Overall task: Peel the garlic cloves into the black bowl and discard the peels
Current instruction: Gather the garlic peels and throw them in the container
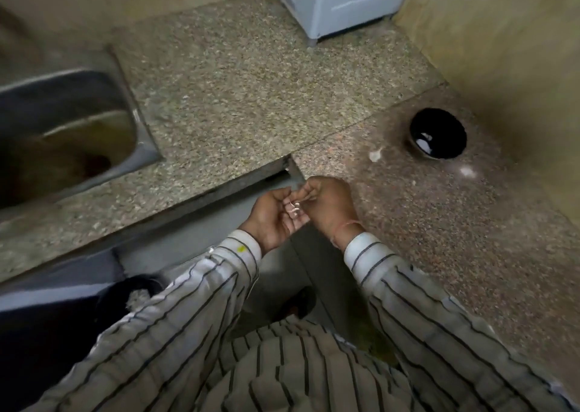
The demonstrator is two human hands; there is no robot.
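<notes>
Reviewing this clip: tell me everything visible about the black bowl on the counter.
The black bowl is small, round and glossy, with a white glint of reflected light low on its inner wall. It stands upright on the speckled stone counter, near the wall at the right. Its inside looks dark; whether any cloves lie in it cannot be told. Neither hand touches it. Two pale scraps lie on the counter close by, apart from it.

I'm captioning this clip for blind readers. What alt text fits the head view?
Two hands, left hand and right hand, pinch a small garlic clove between them over a counter's edge. A black bowl sits to the right on the counter, a sink to the left.
</notes>
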